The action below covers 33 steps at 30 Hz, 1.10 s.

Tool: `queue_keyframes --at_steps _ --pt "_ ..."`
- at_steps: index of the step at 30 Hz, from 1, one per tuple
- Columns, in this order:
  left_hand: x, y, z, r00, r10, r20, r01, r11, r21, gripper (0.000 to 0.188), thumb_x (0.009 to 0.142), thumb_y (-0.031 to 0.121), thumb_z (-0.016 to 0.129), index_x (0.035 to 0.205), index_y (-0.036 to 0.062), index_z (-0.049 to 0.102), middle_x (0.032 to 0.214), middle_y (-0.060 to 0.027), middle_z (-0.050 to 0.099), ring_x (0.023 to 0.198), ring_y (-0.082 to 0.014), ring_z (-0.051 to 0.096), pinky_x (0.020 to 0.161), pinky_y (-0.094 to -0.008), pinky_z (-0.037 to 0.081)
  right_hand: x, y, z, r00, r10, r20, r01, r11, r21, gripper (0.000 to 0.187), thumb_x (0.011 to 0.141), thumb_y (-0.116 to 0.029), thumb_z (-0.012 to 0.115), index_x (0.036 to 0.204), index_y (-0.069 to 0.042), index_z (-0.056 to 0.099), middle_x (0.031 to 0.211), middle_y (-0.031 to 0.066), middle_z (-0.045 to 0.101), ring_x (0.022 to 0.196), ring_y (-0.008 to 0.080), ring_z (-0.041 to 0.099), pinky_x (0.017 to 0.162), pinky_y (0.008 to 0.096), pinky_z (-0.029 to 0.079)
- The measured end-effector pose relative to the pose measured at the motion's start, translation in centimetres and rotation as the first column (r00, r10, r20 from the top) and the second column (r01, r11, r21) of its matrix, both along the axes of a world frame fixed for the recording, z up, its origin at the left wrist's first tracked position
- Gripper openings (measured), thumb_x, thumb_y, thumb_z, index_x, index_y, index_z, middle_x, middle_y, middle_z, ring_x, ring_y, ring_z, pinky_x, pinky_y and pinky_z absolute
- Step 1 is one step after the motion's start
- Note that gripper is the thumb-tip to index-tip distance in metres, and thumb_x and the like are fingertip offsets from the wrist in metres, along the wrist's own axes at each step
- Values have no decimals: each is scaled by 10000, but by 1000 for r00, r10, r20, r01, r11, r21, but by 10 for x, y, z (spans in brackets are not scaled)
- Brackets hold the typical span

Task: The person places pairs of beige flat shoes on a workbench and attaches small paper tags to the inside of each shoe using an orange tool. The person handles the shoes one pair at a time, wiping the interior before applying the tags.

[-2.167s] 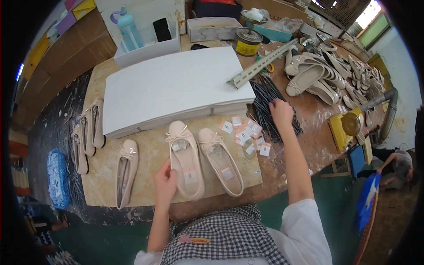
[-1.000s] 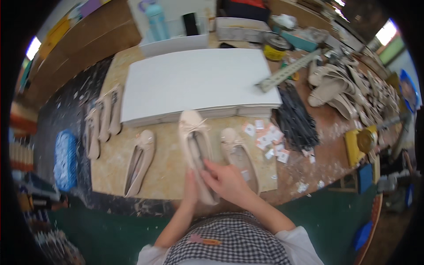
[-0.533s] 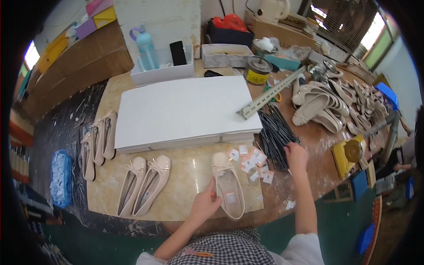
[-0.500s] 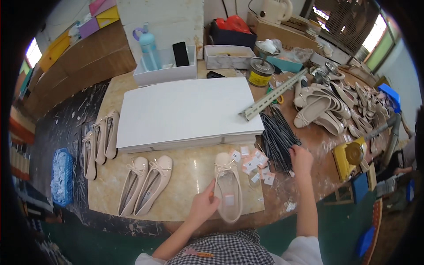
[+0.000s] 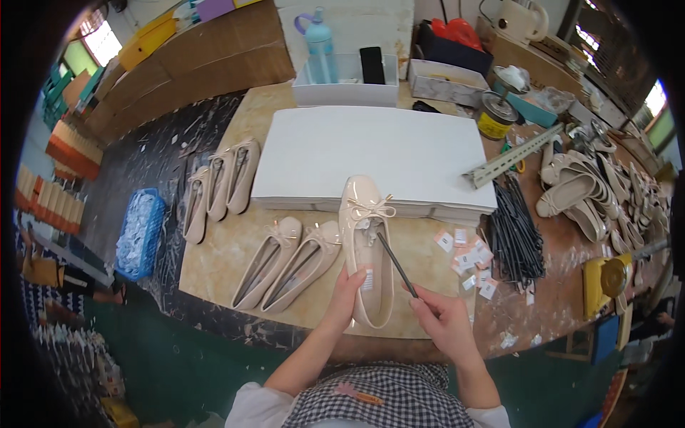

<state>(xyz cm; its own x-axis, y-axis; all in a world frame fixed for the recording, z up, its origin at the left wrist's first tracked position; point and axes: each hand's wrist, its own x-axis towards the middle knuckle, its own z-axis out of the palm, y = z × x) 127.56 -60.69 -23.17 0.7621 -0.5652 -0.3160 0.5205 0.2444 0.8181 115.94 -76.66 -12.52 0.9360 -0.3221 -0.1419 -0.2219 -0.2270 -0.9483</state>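
A beige ballet flat (image 5: 362,194) with a bow is gripped at its side by my left hand (image 5: 348,296); its toe points away from me. Inside it lie crumpled filling near the toe and a small label on the insole. Between the fingers of my right hand (image 5: 444,321) is a thin black stick (image 5: 397,265), its far end reaching into the shoe's opening. Left of this shoe rest two more beige flats (image 5: 285,235) side by side, each with a dark stick inside. Several small labels (image 5: 472,255) are scattered to the right, beside a heap of black sticks (image 5: 515,228).
A wide stack of white sheets (image 5: 371,150) fills the middle, with a metal angle bar (image 5: 510,160) across its right corner. Other flats (image 5: 242,175) stand at left, near a blue basket (image 5: 140,235). Piled shoes (image 5: 571,189) and a yellow device (image 5: 606,282) occupy the right.
My right hand has come from the stick heap to the shoe with a black stick in it. My left hand has raised the shoe off the table. The view has turned left.
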Motion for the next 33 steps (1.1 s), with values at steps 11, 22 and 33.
queue_keyframes --at_steps 11,22,33 --pt "-28 -3 -4 977 87 196 -99 994 50 473 967 329 413 1293 -12 445 1123 -116 602 1030 -174 584 871 -317 477 37 33 -4 954 -68 292 160 939 -305 254 931 -71 553 1151 12 649 548 -26 421 493 35 366 447 233 298" --pt "-22 56 26 570 -334 751 -384 700 602 576 772 358 703 1249 95 515 1167 -182 556 1150 -322 500 933 -463 419 -2 3 -41 996 29 82 -8 970 -244 274 914 -107 573 1157 1 638 766 70 704 583 97 592 534 243 453" --pt "57 140 46 486 -701 521 -346 393 852 339 646 223 746 977 191 681 1178 -171 507 1175 -368 415 938 -474 389 -1 -10 -27 997 -29 -73 5 953 -301 261 926 -97 531 1130 16 648 793 68 703 647 72 566 564 208 440"
